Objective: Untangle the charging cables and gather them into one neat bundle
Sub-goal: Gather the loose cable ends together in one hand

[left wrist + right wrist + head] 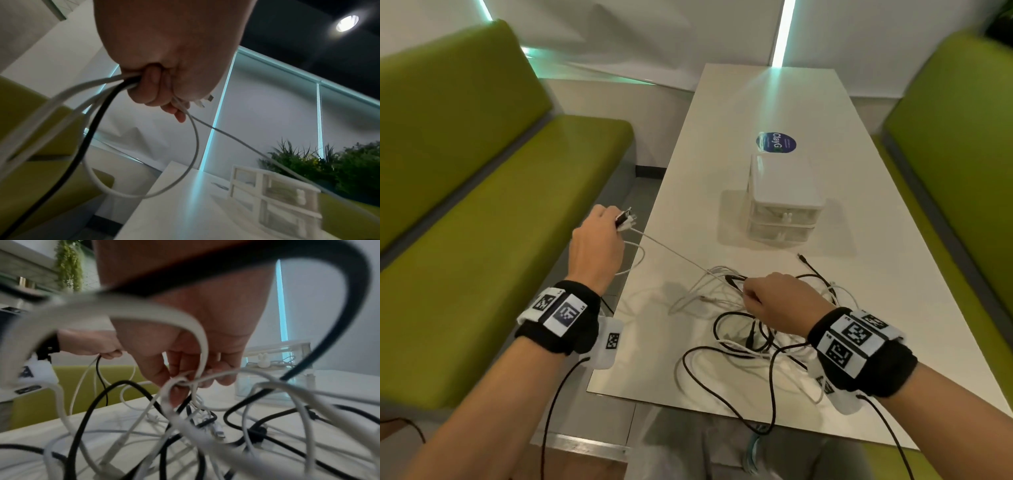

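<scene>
A tangle of black and white charging cables (753, 329) lies on the near part of the white table (774, 102). My left hand (599, 236) is raised off the table's left edge and grips several cable ends (626, 219), white and black, with plugs sticking out past the fist (156, 87). One white cable (671, 251) runs taut from that fist to the pile. My right hand (767, 301) is over the pile; its fingertips (179, 386) pinch a thin white cable (207, 378) in the tangle (205, 426).
A small white drawer box (784, 198) stands on the table beyond the pile, with a round blue sticker (776, 142) behind it. Green benches (482, 205) flank the table on both sides. Black wrist-camera leads hang below both wrists.
</scene>
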`<action>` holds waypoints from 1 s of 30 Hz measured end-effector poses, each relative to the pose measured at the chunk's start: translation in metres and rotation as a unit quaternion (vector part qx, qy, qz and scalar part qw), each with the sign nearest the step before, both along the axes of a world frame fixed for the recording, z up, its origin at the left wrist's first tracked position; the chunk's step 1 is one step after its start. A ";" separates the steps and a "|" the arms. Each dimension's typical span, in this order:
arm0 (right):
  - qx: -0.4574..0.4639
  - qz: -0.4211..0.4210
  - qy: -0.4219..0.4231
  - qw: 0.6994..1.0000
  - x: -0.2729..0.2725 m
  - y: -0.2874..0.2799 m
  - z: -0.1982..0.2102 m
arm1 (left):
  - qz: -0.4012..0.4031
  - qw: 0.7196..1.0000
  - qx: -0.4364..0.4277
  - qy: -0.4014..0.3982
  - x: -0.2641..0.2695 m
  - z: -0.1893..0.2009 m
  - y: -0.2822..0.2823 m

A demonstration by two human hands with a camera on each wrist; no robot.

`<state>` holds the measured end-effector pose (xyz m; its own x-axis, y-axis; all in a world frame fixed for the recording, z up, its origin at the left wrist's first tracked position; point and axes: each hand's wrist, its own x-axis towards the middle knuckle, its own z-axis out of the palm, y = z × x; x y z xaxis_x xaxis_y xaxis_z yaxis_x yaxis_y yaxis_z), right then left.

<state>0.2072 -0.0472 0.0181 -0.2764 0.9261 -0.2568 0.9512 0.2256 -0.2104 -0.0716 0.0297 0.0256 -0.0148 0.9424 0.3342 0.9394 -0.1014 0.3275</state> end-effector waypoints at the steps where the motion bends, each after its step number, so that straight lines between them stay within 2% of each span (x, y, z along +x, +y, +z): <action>1: -0.006 -0.009 0.016 1.000 0.001 0.001 -0.001 | 0.003 1.000 -0.003 0.005 -0.004 -0.002 0.001; 6: 0.000 -0.040 0.057 0.998 -0.004 0.004 -0.005 | 0.005 1.000 -0.028 0.001 -0.010 -0.017 -0.004; 12: 0.014 -0.050 0.036 0.998 -0.003 0.001 -0.004 | -0.026 0.999 0.018 -0.043 0.004 -0.005 -0.003; 14: 0.017 -0.045 0.053 0.997 -0.002 0.002 -0.005 | -0.063 0.994 0.021 -0.090 0.011 0.004 -0.003; 17: 0.008 -0.034 0.078 0.996 -0.006 0.002 -0.004 | -0.195 0.973 -0.011 -0.123 0.039 0.015 -0.021; 19: 0.013 -0.019 0.081 0.996 -0.009 0.001 -0.002 | -0.289 0.951 -0.075 -0.082 0.065 0.013 -0.038; 21: 0.028 -0.002 0.070 0.997 -0.010 0.000 -0.002 | -0.341 0.931 -0.129 0.015 0.086 0.001 -0.048; 23: 0.038 0.010 0.062 0.997 -0.008 0.000 -0.002 | -0.343 0.919 -0.168 0.093 0.093 -0.014 -0.048; 25: 0.042 0.022 0.067 0.997 -0.004 0.000 -0.002 | -0.330 0.919 -0.174 0.129 0.092 -0.022 -0.047; 30: 0.054 0.000 0.076 0.996 -0.005 -0.003 -0.002 | -0.312 0.928 -0.143 0.142 0.085 -0.017 -0.042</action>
